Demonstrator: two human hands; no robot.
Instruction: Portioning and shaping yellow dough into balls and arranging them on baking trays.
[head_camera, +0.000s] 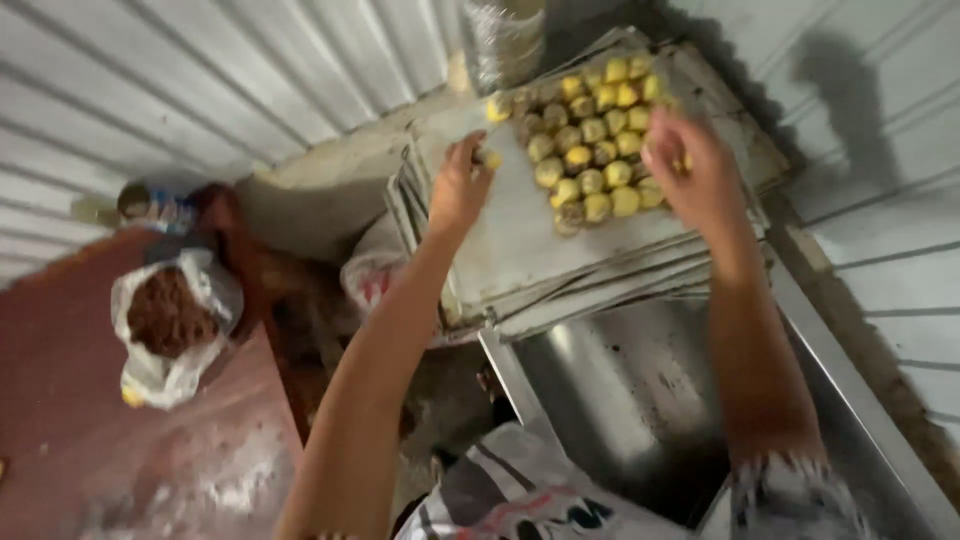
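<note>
A white plastic bag of brown crumbs (168, 322) lies well left. On the stacked grey metal trays (520, 235), yellow dough pieces (592, 130) form rows running away from the person; the left hand (460, 185) pinches one small yellow piece (489, 158), and the right hand (695, 170), fingers curled, touches the rows' right edge.

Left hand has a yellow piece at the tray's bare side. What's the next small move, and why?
Probably set the small yellow piece down from the left hand beside the rows of yellow pieces on the flat grey metal tray: the rows end there, bare metal adjoins.

A stack of flat metal trays (540, 250) carries rows of small yellow dough pieces (592, 140) on its top sheet, lying between the left-hand fingers (470, 150) and right-hand fingers (662, 135).
</note>
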